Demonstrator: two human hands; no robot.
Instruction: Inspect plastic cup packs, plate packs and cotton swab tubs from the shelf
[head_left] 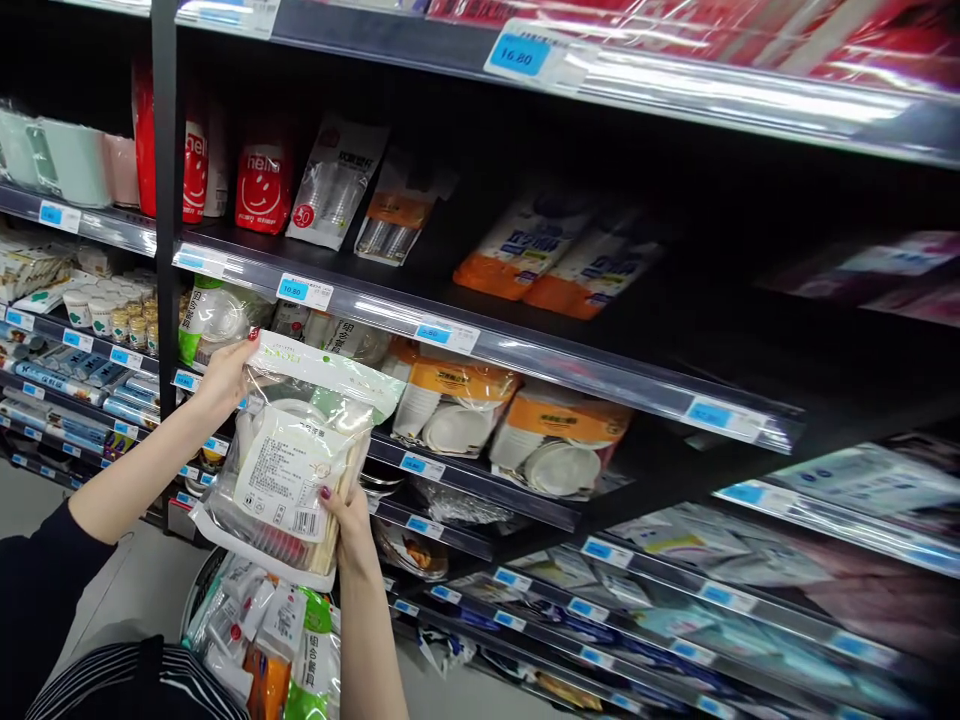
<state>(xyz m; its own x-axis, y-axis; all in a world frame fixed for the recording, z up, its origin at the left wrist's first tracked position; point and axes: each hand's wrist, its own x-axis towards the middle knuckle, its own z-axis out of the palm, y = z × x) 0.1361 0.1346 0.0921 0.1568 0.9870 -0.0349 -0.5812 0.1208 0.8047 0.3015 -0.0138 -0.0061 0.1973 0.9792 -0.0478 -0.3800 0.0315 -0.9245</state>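
- While the left hand (pixel 227 380) pinches the upper corner, the right hand (pixel 352 525) grips the lower side of a clear, glossy plastic pouch (pixel 259 530), thumb over its front; the fingers of both are closed on it.
- The pouch is held up in front of the shelves, slightly tilted, above a dark-rimmed basket (pixel 196 590). Its film is crinkled, its top band smooth and whitish-green, and a pale rectangular label (pixel 281 470) with fine print and a barcode covers the front. Slender, pale sticks (pixel 346 465) line one side.
- Glossy packets fill the basket, among them a green-and-white packet (pixel 311 650) and an orange packet (pixel 270 680).
- On the shelves behind are a red, smiley-printed package (pixel 262 190), a ribbed clear-and-white pack (pixel 337 185) and orange-banded clear bags (pixel 454 405) with round white pieces; areas at the right are blurred.
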